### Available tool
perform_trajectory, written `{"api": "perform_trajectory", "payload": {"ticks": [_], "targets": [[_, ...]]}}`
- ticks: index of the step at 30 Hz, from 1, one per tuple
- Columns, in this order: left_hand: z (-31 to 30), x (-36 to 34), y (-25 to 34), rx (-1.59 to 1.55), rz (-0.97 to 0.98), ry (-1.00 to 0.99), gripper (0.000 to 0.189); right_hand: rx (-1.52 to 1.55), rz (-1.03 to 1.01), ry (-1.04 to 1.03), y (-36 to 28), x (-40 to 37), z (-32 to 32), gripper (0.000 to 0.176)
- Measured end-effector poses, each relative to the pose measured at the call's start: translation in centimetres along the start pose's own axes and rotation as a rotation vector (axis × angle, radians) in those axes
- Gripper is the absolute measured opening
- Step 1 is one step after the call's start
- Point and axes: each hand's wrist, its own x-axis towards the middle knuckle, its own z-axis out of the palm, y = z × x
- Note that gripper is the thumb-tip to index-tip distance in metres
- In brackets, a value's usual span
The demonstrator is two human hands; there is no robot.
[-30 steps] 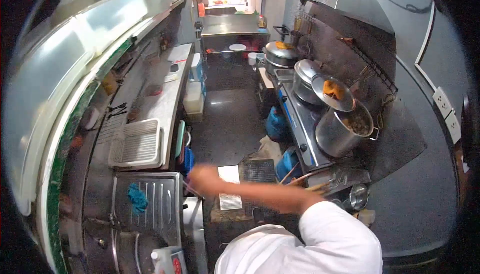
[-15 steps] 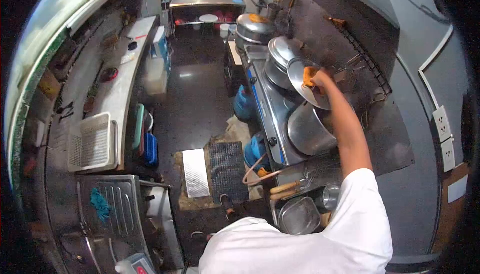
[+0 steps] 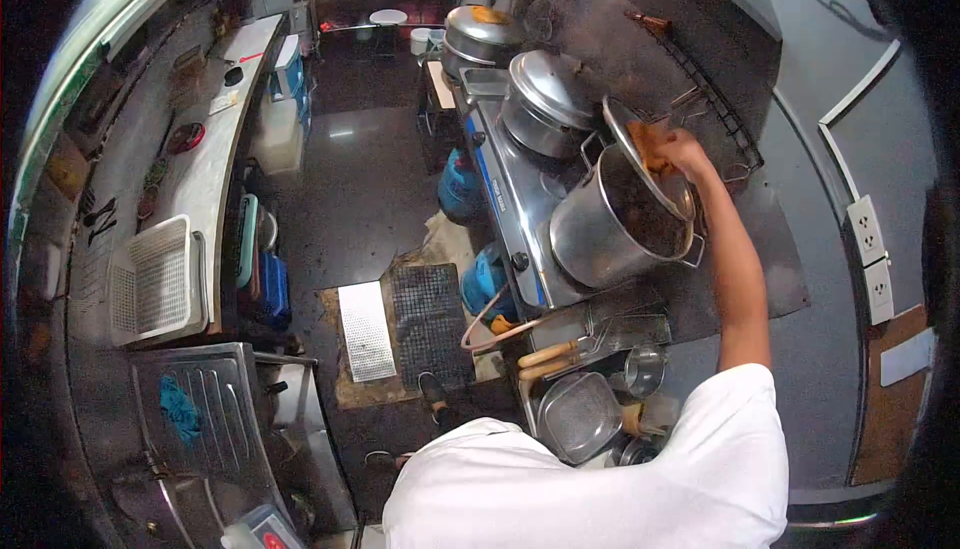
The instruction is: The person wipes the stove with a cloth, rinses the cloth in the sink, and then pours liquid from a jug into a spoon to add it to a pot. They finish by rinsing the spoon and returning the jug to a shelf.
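Observation:
My right hand (image 3: 686, 153) is closed on an orange cloth (image 3: 652, 145) and, through it, on the top of a metal pot lid (image 3: 619, 119). The lid stands steeply tilted over the far right side of a tall steel pot (image 3: 607, 231), leaving the mouth uncovered toward me. Dark contents show inside the pot, which sits on the near part of the gas stove (image 3: 541, 211). My left hand is out of sight.
Another lidded pot (image 3: 545, 114) stands just beyond, and a third pot (image 3: 480, 41) at the back has an orange cloth on its lid. Nearer me are wooden-handled strainers (image 3: 548, 360) and a square metal basin (image 3: 580, 414). Blue gas cylinders (image 3: 460, 187) stand below the stove.
The lid has gone from leaning above the pot's far side to a steeper tilt farther right, exposing the pot's mouth. My right hand moved right with it, and the view shifted slightly.

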Motion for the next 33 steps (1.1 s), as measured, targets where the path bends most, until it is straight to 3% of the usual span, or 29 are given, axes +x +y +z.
{"api": "perform_trajectory", "payload": {"ticks": [4,6,9,14,20,22,29,33], "targets": [[0.4,0.2,-0.1,0.0,0.011,0.012,0.043,-0.033,0.081,0.04,5.4,-0.9,-0.9,0.037],[0.6,0.2,-0.1,0.004,0.017,0.011,0.042,-0.242,0.088,0.094,6.7,-2.5,-0.8,0.051],[0.8,0.3,0.0,0.0,0.018,0.019,0.04,-0.407,0.041,0.198,7.7,-4.4,0.9,0.048],[1.0,0.1,-0.3,0.008,0.028,0.028,0.036,-0.431,0.106,0.247,8.8,-5.2,3.9,0.036],[1.1,-0.2,-0.5,0.024,0.034,0.037,0.032,-0.4,-0.004,0.266,8.4,-6.6,5.4,0.04],[1.0,-0.3,-0.4,0.031,0.036,0.043,0.031,-0.506,-0.099,0.295,12.2,-4.4,7.0,0.041],[1.2,-0.4,-0.4,0.042,0.047,0.069,0.027,-0.465,-0.031,0.314,8.4,-6.2,6.5,0.039],[1.2,-0.5,-0.9,0.048,0.052,0.091,0.024,-0.421,0.023,0.207,8.5,-6.2,5.8,0.046]]}}
